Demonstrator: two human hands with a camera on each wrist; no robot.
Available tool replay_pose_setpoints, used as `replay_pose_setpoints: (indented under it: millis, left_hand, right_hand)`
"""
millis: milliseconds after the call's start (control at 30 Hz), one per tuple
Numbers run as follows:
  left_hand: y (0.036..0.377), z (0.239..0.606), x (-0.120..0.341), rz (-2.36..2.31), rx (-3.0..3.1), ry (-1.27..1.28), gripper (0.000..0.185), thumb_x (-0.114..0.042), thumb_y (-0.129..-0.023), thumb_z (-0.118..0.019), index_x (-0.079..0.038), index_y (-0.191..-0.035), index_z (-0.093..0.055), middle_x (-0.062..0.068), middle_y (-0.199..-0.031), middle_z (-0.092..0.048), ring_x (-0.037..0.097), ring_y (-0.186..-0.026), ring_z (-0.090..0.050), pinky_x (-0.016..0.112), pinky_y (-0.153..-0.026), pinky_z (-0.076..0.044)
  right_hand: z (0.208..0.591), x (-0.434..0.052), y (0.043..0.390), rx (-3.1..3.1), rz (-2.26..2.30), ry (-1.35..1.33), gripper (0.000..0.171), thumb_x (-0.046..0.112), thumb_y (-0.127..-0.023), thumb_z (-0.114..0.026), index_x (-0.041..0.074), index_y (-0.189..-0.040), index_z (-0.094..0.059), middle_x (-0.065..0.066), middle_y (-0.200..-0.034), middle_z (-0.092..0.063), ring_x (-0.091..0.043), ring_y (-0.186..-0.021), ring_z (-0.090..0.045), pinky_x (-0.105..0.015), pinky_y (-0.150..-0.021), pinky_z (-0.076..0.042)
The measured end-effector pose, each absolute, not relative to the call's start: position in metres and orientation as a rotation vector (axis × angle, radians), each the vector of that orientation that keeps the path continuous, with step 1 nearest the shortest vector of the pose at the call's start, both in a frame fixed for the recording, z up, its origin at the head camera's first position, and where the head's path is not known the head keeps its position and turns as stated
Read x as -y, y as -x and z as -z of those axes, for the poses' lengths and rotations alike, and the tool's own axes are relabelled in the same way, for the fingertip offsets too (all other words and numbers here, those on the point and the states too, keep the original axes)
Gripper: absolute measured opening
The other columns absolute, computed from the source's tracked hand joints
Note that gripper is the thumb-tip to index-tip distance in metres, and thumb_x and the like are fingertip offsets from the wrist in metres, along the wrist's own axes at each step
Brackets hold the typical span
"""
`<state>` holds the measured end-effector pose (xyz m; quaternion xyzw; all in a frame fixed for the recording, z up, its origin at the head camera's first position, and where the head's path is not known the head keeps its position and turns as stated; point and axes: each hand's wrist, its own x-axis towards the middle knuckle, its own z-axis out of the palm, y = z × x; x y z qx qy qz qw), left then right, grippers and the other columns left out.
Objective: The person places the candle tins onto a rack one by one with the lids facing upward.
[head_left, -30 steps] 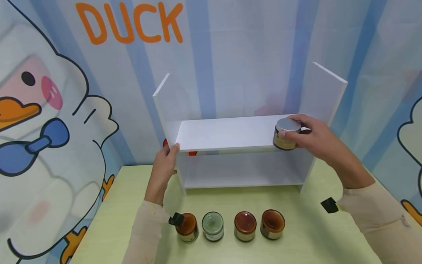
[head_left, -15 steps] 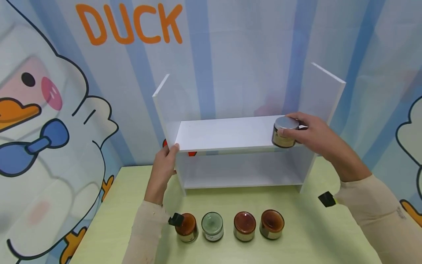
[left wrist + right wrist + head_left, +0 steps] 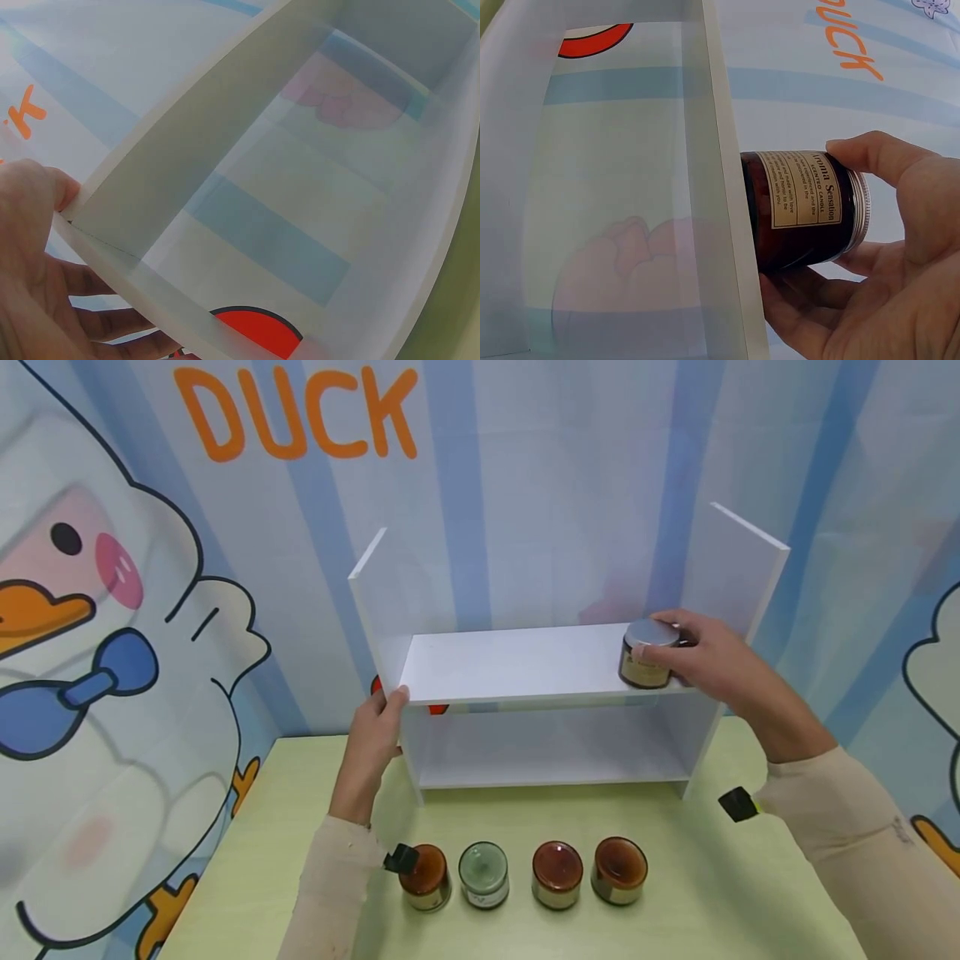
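Lowered since before, right hand [image 3: 712, 664] sets candle jar [image 3: 645, 662] on shelf [image 3: 517, 664].

Glass jar [image 3: 645, 668] — brushed-metal lid [image 3: 649, 633]

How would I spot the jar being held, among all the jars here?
Find the white shelf unit standing on the green table. At the right end of its upper board, the right hand grips a dark jar. Unlike the four open jars in a row on the table, it wears a silver lid.
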<state>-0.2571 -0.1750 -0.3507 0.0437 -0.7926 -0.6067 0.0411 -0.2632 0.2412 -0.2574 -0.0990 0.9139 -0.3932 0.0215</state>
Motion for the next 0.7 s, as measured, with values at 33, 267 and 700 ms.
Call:
replay_pose_setpoints:
  millis: [33,267,700]
  left_hand:
    - [0.257,0.351,0.175,1.859,2.426,-0.133,0.068,-0.054,-0.103,-0.044,-0.011,-0.155,-0.04,0.012,-0.154,-0.043,0.036,-0.137,-0.045,0.062,-0.1,-0.048]
    - [0.258,0.352,0.175,1.842,2.433,-0.13,0.067,-0.054,-0.103,-0.043,-0.011,-0.155,-0.04,0.011,-0.153,-0.044,0.035,-0.135,-0.045,0.061,-0.099,-0.048]
    - [0.259,0.353,0.176,1.837,2.437,-0.135,0.068,-0.055,-0.103,-0.043,-0.011,-0.155,-0.04,0.012,-0.153,-0.044,0.033,-0.135,-0.046,0.059,-0.099,-0.049]
  right_hand:
    - [0.257,-0.241,0.264,-2.836,1.215,0.298,0.08,0.051,-0.099,-0.06,0.009,-0.159,-0.029,-0.024,-0.148,-0.042,-0.035,-0.124,-0.047,-0.044,-0.09,-0.049]
    - [0.255,-0.24,0.267,-2.85,1.2,0.261,0.084,0.055,-0.097,-0.061,0.011,-0.16,-0.027,-0.026,-0.153,-0.037,-0.039,-0.133,-0.04,-0.056,-0.1,-0.042]
    - [0.253,-0.238,0.274,-2.874,1.168,0.279,0.088,0.055,-0.098,-0.058,0.011,-0.163,-0.019,-0.026,-0.152,-0.036,-0.04,-0.136,-0.036,-0.059,-0.105,-0.036]
